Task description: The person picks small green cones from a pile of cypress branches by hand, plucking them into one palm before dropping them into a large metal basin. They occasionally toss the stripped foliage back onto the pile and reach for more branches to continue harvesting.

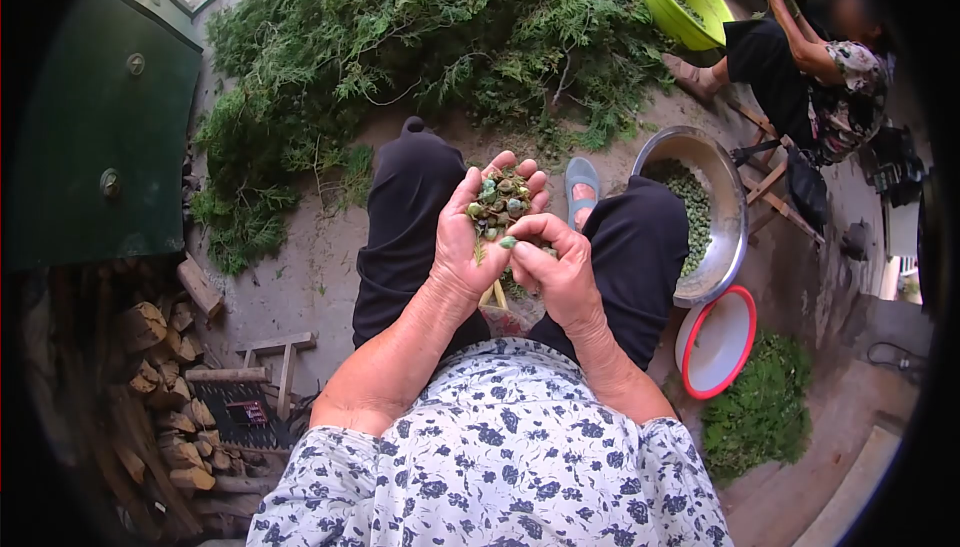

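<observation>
My left hand (pixel 462 232) is cupped palm up above my lap, holding a heap of small green and brown cones (pixel 500 197). A small green sprig lies near the base of its thumb. My right hand (pixel 556 265) is beside the palm, its thumb and index finger pinching one green cone (pixel 508 242). To the right of my knee stands a metal basin (pixel 738 217) with many small green cones in it.
Cut evergreen branches (pixel 400 27) lie ahead. A co-worker (pixel 810 57) sits at the upper right by a lime-green basin (pixel 690 2). A red-rimmed bowl (pixel 718 342) and a green pile (pixel 757 407) are at right; firewood (pixel 150 347) and a small stool (pixel 228 374) are at left.
</observation>
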The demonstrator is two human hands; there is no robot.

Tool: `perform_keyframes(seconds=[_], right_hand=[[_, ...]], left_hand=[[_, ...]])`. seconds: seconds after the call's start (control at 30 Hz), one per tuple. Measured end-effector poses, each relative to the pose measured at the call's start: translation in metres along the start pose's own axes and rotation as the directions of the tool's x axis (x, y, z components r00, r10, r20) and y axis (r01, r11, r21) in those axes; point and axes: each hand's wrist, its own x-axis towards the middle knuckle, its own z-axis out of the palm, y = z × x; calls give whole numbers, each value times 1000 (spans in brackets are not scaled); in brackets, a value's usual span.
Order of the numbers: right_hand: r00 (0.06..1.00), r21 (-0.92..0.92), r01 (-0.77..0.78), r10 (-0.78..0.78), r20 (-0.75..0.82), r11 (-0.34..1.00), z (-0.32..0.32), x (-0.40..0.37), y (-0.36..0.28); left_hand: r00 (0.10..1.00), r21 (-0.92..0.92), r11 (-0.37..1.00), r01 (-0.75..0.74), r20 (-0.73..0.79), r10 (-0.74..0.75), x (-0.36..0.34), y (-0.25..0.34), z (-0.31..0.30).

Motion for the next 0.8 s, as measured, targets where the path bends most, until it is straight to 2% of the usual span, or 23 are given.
perform_keyframes(seconds=[0.03, 0.07, 0.13, 0.17, 0.2, 0.23, 0.27, 0.3, 0.33, 0.37, 0.43, 0.5, 0.57, 0.67, 0.7, 0.73, 0.77, 0.8], right_hand=[[977, 371, -213, 184, 111, 904, -3, 1, -1], [983, 524, -185, 167, 82, 832, 4, 0, -7], [978, 499, -206, 196, 74, 842, 0, 1, -4], [972, 474, -228, 224, 64, 850, -2, 1, -3], [972, 375, -235, 222, 78, 897, -4, 1, -2], [973, 376, -231, 219, 75, 897, -2, 1, -2], [999, 22, -38, 39, -25, 999, 3, 1, -1], [985, -347, 139, -167, -51, 928, 9, 2, 0], [909, -572, 341, -417, -1, 746, 13, 5, 0], [907, -573, 343, -421, -4, 744, 16, 6, 1], [876, -685, 369, -482, 30, 628, 21, 5, 0], [888, -759, 342, -455, 68, 554, 21, 4, 0], [842, -789, 406, -523, 128, 461, 19, 4, -2], [871, -792, 325, -491, 37, 517, 21, 1, 5], [878, -772, 305, -478, 2, 558, 21, 1, 5], [871, -681, 323, -487, -57, 657, 19, 1, 2], [866, -686, 313, -494, -80, 657, 16, 0, -2], [882, -592, 314, -459, -107, 742, 13, -1, -4]], left_hand=[[1000, -19, 1000, -4, -12, 4, 0, 0, 0], [1000, -19, 1000, -4, -12, 4, 1, 1, 1], [1000, -19, 1000, -4, -19, 3, 0, 1, 2], [1000, -18, 1000, -3, -18, 2, 1, 1, 2], [1000, -12, 1000, -7, -10, 7, 1, 1, 0], [1000, -4, 1000, -10, -1, 10, 2, 1, -1], [1000, -3, 1000, -7, 2, 7, 2, 0, -1], [1000, 15, 1000, -13, 12, 13, 2, 0, -1], [1000, 33, 999, -18, 21, 18, 2, 0, -1], [1000, 36, 999, -15, 24, 14, 2, -1, 0], [997, 113, 991, -67, -23, 70, 3, -2, 0], [997, 135, 988, -78, -5, 79, 6, -2, -4], [991, 255, 961, -110, -43, 125, 5, -4, 0], [995, 238, 967, -92, 60, 80, 7, -6, -3], [995, 225, 971, -84, 67, 71, 7, -5, -3], [994, 218, 974, -61, 99, 40, 7, -5, 0], [998, 209, 976, -64, 16, 62, 8, -8, 7], [999, 182, 982, -51, 21, 48, 10, -9, 6]])
